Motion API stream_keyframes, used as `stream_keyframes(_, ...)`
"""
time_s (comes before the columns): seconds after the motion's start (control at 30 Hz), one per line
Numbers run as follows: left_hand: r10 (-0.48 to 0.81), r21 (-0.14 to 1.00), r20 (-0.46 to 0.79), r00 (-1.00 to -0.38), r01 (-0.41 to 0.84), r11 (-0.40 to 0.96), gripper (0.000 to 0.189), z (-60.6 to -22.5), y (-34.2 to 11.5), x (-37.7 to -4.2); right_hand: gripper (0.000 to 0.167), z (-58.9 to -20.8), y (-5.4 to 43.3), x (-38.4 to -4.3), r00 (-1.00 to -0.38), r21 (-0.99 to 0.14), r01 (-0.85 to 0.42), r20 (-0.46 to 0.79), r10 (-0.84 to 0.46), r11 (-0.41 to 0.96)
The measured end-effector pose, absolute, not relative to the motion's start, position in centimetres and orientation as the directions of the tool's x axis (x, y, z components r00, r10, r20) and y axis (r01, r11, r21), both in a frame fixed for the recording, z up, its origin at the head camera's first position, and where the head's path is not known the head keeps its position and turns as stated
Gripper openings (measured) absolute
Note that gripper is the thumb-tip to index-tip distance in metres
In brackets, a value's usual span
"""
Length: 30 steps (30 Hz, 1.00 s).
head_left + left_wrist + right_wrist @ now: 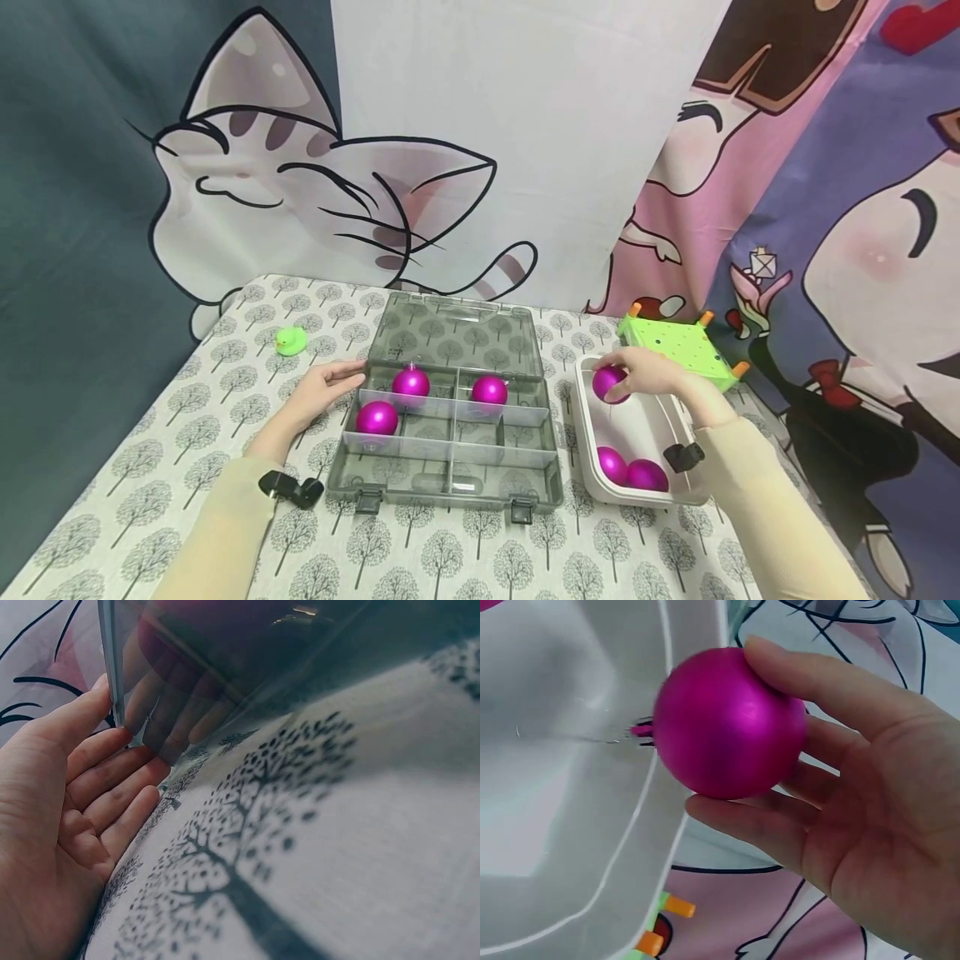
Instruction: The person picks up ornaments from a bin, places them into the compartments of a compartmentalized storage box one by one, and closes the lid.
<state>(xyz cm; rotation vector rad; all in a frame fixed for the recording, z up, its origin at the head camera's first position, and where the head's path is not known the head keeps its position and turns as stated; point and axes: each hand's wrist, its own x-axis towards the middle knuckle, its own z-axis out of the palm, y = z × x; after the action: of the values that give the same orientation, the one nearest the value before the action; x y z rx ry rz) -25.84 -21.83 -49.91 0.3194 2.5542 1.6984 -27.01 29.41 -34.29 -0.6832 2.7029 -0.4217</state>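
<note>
My right hand (645, 371) pinches a magenta Christmas bauble (731, 724) between thumb and fingers, over the far end of a white bin (592, 446). The bauble's silver cap and thread point toward the bin in the right wrist view. Two more baubles (647, 476) lie at the bin's near end. My left hand (318, 392) rests its fingertips against the left wall of a transparent grey divided case (345, 475), fingers fairly straight. Inside the case sit a bauble (411, 384) at the back left, another (490, 390) at the back right and a third (377, 418) in the middle row.
The case's lid (461, 333) lies open toward the back. A green toy duck (291, 341) stands at the back left of the tree-print tablecloth (442, 554). Behind the bin, a green stool (678, 346) with orange feet lies upside down. Printed curtains hang behind the table.
</note>
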Motion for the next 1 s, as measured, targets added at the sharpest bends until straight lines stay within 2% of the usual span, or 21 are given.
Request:
stream_keyframes(0.2, 0.201, 0.916, 0.073, -0.977, 0.146, 0.375, 0.051, -50.1, -21.9, -26.0, 0.051, -33.6, 28.8, -27.2, -0.859, -0.334, -0.45, -0.09, -0.503, 0.828)
stream_keyframes(0.47, 0.212, 0.919, 0.077, -0.974, 0.152, 0.365, 0.051, -50.0, -21.8, -26.0, 0.054, -32.7, 26.3, -27.4, -0.844, -0.297, -0.525, 0.055, -0.534, 0.798)
stream_keyframes(0.87, 0.21, 0.926, 0.069, -0.975, 0.141, 0.35, 0.051, -49.9, -21.8, -26.0, 0.056, -31.9, 20.6, -26.9, -0.817, -0.37, -0.573, 0.182, -0.547, 0.732)
stream_keyframes(1.0, 0.211, 0.926, 0.068, -0.975, 0.14, 0.349, 0.052, -50.0, -21.8, -26.0, 0.057, -32.1, 18.4, -26.4, -0.806, -0.427, -0.585, 0.213, -0.552, 0.69)
